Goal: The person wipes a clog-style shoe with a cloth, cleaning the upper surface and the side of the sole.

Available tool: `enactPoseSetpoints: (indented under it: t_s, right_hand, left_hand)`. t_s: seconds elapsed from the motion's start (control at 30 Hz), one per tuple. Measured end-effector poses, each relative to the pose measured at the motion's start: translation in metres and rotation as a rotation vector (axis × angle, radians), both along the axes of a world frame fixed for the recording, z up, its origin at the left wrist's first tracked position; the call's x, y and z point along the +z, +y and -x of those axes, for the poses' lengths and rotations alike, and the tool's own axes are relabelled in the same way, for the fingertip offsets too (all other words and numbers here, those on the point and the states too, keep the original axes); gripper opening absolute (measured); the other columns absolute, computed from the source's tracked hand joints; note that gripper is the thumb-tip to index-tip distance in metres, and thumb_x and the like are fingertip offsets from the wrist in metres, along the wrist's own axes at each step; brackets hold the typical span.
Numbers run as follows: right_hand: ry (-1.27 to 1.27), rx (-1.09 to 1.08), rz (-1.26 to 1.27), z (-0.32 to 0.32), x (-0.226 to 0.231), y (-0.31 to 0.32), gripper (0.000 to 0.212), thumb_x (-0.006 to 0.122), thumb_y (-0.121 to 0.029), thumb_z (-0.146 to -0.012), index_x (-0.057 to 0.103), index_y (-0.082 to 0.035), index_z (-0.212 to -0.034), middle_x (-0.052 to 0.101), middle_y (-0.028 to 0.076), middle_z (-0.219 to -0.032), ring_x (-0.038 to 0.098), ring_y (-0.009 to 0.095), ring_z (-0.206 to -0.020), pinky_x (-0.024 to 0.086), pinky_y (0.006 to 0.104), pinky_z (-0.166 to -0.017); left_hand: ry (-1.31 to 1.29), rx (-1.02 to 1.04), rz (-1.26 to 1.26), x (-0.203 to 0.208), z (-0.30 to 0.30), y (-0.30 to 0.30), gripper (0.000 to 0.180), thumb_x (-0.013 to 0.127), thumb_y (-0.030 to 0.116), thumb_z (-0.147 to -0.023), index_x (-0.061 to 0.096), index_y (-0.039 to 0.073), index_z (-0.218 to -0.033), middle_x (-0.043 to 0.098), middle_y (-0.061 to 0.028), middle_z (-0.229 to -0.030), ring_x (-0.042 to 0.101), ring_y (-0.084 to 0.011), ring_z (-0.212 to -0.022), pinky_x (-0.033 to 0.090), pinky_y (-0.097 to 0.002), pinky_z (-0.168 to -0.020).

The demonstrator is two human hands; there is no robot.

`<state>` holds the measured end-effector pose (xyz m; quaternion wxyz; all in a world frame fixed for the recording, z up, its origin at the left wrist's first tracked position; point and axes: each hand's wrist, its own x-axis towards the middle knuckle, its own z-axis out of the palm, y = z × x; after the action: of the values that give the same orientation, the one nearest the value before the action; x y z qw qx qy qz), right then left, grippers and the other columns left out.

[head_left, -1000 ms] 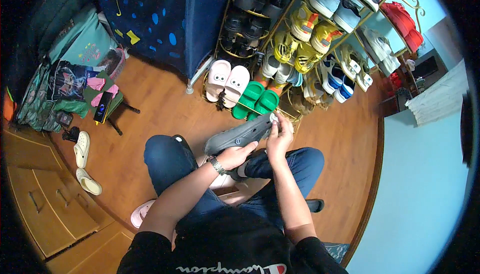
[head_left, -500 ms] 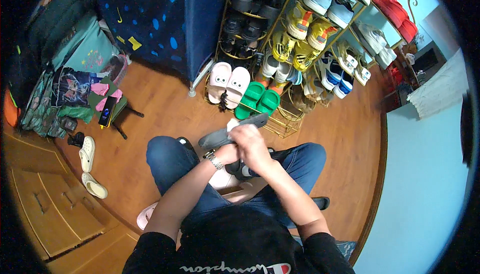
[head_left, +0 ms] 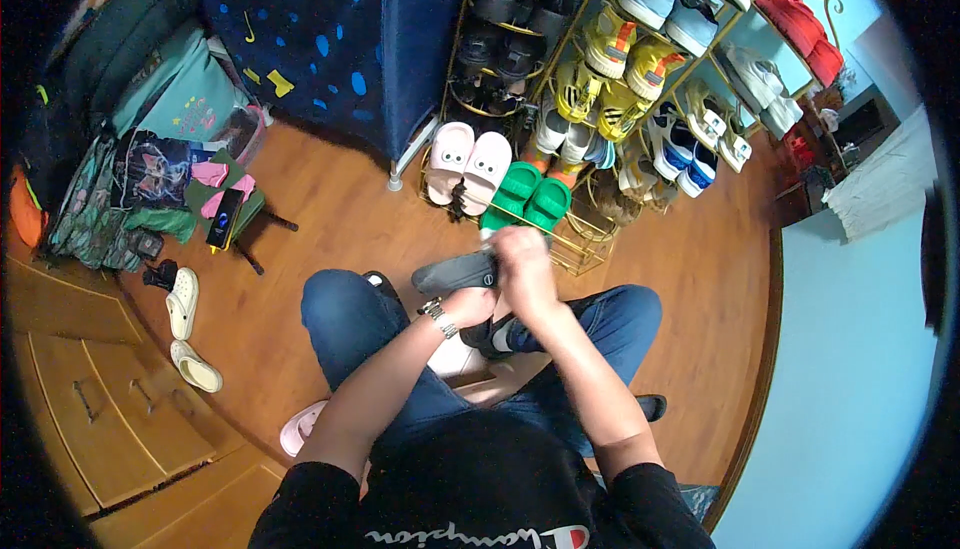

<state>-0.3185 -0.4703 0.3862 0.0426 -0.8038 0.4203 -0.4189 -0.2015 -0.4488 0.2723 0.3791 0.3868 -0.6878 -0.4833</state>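
A grey shoe (head_left: 452, 275) is held up above the floor (head_left: 330, 214), in front of the person's lap, a little short of the front edge of a gold wire shoe rack (head_left: 580, 257). It is supported by the left hand (head_left: 471, 306), whose grip is closed around the shoe's near side; a metal-banded watch (head_left: 439, 318) is worn on that wrist. A round mark can be seen on the shoe's side, just beside the fingers. The far end of the shoe is covered by the right hand (head_left: 525, 261), which is laid over it with the fingers bent and somewhat blurred. How far this grip is closed cannot be told; a bit of something white is shown at its fingertips, too small to be made out.

Along the rack's front edge, pink slides (head_left: 449, 156) are set beside green slides (head_left: 517, 189). Two cream clogs (head_left: 183, 301) are placed apart from each other near the floor's left edge, beside wooden drawers (head_left: 120, 389). A dark phone (head_left: 223, 219) is rested on a small green folding stool (head_left: 249, 217), next to pink cloth (head_left: 211, 173).
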Motion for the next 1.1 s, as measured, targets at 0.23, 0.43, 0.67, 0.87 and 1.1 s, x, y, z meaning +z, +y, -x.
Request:
enactPoseSetpoints:
  t_s: [0.23, 0.43, 0.67, 0.87, 1.1]
  right_hand:
    - [0.138, 0.416, -0.023, -0.034, 0.016, 0.017, 0.022, 0.062, -0.008, -0.071, 0.062, -0.005, -0.093, 0.063, 0.013, -0.098, 0.061, 0.033, -0.092, 0.05, 0.0422, -0.082]
    - [-0.08, -0.374, -0.085, 0.057, -0.001, -0.024, 0.019, 0.062, 0.006, -0.075, 0.063, -0.003, -0.092, 0.063, 0.016, -0.092, 0.059, 0.037, -0.088, 0.049, 0.0444, -0.08]
    - [-0.06, 0.049, 0.068, 0.012, 0.011, 0.001, 0.024, 0.06, 0.011, -0.073, 0.061, -0.002, -0.092, 0.062, 0.017, -0.094, 0.059, 0.037, -0.09, 0.049, 0.0433, -0.081]
    - [-0.532, -0.353, -0.262, 0.058, -0.027, -0.022, 0.009, 0.06, -0.004, -0.093, 0.063, 0.003, -0.099, 0.065, 0.015, -0.096, 0.063, 0.029, -0.095, 0.05, 0.0382, -0.084]
    - [-0.849, -0.337, -0.488, 0.057, -0.047, -0.021, 0.013, 0.058, -0.008, -0.099, 0.066, -0.001, -0.107, 0.067, 0.006, -0.092, 0.06, 0.011, -0.081, 0.05, 0.0271, -0.077]
  left_hand:
    - [-0.075, 0.085, 0.397, -0.015, -0.008, 0.002, 0.031, 0.056, 0.015, -0.098, 0.054, 0.003, -0.126, 0.064, -0.0163, -0.108, 0.06, -0.027, -0.106, 0.048, -0.0396, -0.095]
    - [0.09, 0.178, 0.087, 0.034, -0.009, 0.006, 0.032, 0.057, 0.014, -0.098, 0.057, 0.0, -0.127, 0.066, -0.015, -0.116, 0.063, -0.0251, -0.103, 0.051, -0.0384, -0.09]
    - [0.296, 0.188, -0.153, 0.026, -0.016, 0.004, 0.026, 0.054, 0.01, -0.099, 0.06, -0.003, -0.122, 0.066, -0.0131, -0.116, 0.062, -0.0204, -0.106, 0.051, -0.0359, -0.091]
    - [0.594, 0.137, -0.361, 0.033, -0.02, -0.001, 0.03, 0.059, 0.001, -0.097, 0.059, 0.0, -0.127, 0.063, -0.0046, -0.12, 0.061, -0.0147, -0.105, 0.051, -0.0291, -0.092]
    - [0.657, 0.061, -0.451, 0.039, -0.011, 0.002, 0.038, 0.061, 0.001, -0.095, 0.056, 0.002, -0.132, 0.06, -0.006, -0.128, 0.056, -0.0157, -0.116, 0.046, -0.0313, -0.101]
